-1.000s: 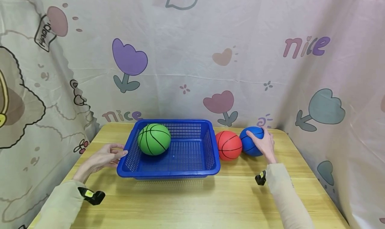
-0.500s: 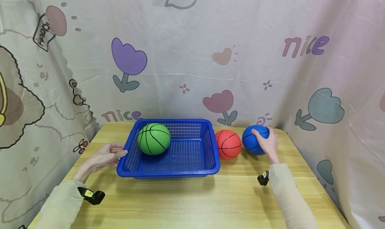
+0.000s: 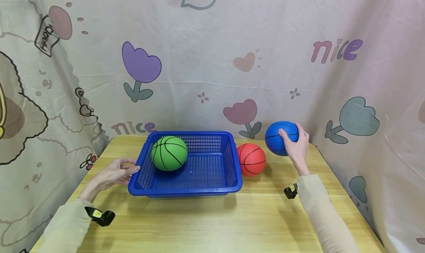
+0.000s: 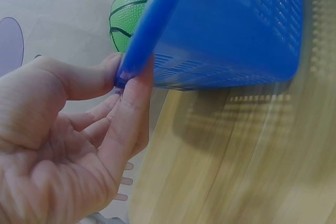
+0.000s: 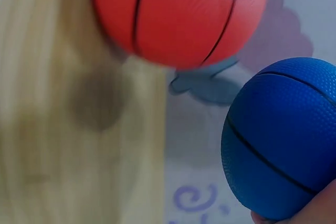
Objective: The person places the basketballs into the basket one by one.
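My right hand (image 3: pixel 297 146) grips a small blue basketball (image 3: pixel 278 138) and holds it above the back right of the table, its shadow falling on the wood in the right wrist view. Most of that hand lies outside the right wrist view. With thumb and fingers, my left hand (image 4: pixel 79 129) pinches the left rim of a blue plastic basket (image 3: pixel 186 191). A green basketball (image 3: pixel 169 153) rests inside the basket, toward its left end. Just right of the basket, a red basketball (image 3: pixel 251 159) sits on the table.
The light wooden table (image 3: pixel 212 223) stretches in front of the basket. A printed cloth (image 3: pixel 186 61) hangs behind the table and along both sides. Each wrist carries a small black camera.
My right hand has lifted the blue ball off the table, moving it first slightly right, away from the red ball, then up. The left hand keeps its hold on the rim.
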`<state>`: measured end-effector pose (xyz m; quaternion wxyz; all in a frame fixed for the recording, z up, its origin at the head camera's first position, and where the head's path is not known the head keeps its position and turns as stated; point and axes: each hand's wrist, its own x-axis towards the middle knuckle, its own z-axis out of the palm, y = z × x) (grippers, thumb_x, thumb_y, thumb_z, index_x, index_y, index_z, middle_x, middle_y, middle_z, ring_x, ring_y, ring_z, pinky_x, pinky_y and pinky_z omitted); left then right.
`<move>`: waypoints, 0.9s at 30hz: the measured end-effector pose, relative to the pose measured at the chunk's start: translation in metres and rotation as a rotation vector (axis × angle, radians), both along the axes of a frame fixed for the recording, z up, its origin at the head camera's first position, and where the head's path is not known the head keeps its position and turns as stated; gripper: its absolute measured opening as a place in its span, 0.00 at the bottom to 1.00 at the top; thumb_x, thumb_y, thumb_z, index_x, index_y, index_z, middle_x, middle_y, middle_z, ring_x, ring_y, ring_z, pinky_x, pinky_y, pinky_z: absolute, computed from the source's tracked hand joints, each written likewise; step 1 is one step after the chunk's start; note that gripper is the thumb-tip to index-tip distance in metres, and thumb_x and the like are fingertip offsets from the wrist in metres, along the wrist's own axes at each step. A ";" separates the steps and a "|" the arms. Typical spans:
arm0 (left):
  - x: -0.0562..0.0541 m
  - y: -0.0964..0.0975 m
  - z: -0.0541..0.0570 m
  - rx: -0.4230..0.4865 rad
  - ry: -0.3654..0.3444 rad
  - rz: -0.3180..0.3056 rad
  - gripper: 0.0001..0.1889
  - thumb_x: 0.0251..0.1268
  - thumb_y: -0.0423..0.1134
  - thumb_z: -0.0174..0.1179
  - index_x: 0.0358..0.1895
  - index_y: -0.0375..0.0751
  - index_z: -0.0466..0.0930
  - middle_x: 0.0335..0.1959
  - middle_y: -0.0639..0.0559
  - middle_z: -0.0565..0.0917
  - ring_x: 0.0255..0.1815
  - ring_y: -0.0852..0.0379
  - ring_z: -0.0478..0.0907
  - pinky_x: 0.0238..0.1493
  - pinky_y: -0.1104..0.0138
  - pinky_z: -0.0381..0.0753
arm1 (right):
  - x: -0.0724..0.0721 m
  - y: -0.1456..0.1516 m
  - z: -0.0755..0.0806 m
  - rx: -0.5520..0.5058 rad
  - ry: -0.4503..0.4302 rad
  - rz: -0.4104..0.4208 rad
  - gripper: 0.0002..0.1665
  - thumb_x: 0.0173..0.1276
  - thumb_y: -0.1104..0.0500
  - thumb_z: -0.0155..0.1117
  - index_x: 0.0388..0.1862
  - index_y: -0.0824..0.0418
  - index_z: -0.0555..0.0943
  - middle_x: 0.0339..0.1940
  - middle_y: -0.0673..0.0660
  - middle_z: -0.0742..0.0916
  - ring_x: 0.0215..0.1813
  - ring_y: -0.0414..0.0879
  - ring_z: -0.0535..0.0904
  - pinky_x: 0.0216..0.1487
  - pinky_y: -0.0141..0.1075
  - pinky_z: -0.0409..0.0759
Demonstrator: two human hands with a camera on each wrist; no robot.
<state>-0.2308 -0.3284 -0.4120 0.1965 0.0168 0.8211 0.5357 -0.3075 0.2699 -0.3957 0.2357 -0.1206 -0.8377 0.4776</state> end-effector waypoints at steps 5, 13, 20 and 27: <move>-0.001 0.000 0.000 -0.006 -0.002 0.001 0.36 0.77 0.43 0.55 0.72 0.20 0.51 0.47 0.44 0.83 0.39 0.56 0.84 0.41 0.62 0.88 | 0.001 -0.022 0.015 0.017 0.077 0.062 0.43 0.67 0.35 0.64 0.78 0.42 0.64 0.76 0.65 0.66 0.75 0.66 0.62 0.69 0.72 0.65; -0.001 0.001 0.001 -0.018 0.002 0.000 0.36 0.77 0.43 0.55 0.72 0.20 0.51 0.46 0.45 0.84 0.38 0.57 0.85 0.41 0.62 0.88 | 0.008 -0.061 0.026 -0.030 0.096 0.230 0.42 0.67 0.39 0.66 0.77 0.44 0.64 0.76 0.63 0.66 0.73 0.65 0.64 0.68 0.70 0.68; -0.001 0.000 -0.001 -0.016 0.001 0.003 0.36 0.76 0.43 0.55 0.72 0.20 0.51 0.44 0.46 0.83 0.37 0.57 0.84 0.39 0.63 0.88 | 0.018 -0.096 0.031 -0.080 0.084 0.367 0.39 0.67 0.42 0.67 0.75 0.41 0.67 0.75 0.61 0.69 0.71 0.63 0.68 0.66 0.67 0.72; -0.002 -0.001 -0.001 -0.018 0.000 -0.002 0.35 0.78 0.43 0.54 0.72 0.20 0.50 0.44 0.48 0.84 0.36 0.58 0.84 0.38 0.64 0.87 | 0.026 -0.128 0.031 -0.135 0.043 0.487 0.37 0.67 0.45 0.68 0.74 0.39 0.68 0.74 0.59 0.70 0.71 0.64 0.68 0.65 0.66 0.73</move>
